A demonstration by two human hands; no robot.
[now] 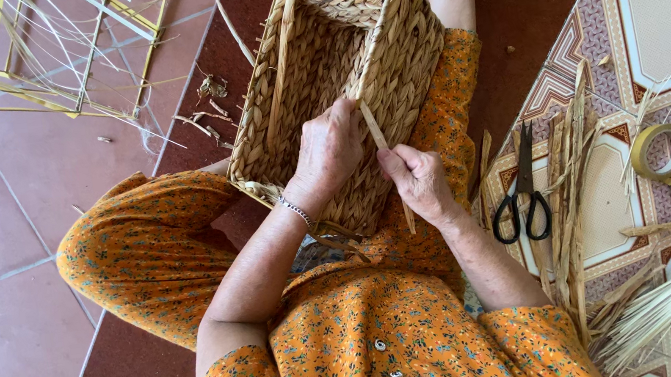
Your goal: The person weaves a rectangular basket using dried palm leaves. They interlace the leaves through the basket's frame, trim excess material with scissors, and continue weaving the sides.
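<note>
Gripping a straw strand (pixel 377 135), both hands, left (pixel 329 148) and right (pixel 418 180), apparently work the woven basket (pixel 312 63).

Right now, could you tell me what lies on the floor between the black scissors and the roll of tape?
In the head view, a bundle of dried straw strips lies between the scissors and the tape roll.

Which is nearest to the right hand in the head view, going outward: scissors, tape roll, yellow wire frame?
From the right hand:
1. Scissors, just to its right on the patterned mat.
2. Tape roll, farther right, past the scissors and dried strips.
3. Yellow wire frame, farthest, on the tiled floor at upper left, beyond the basket.
</note>
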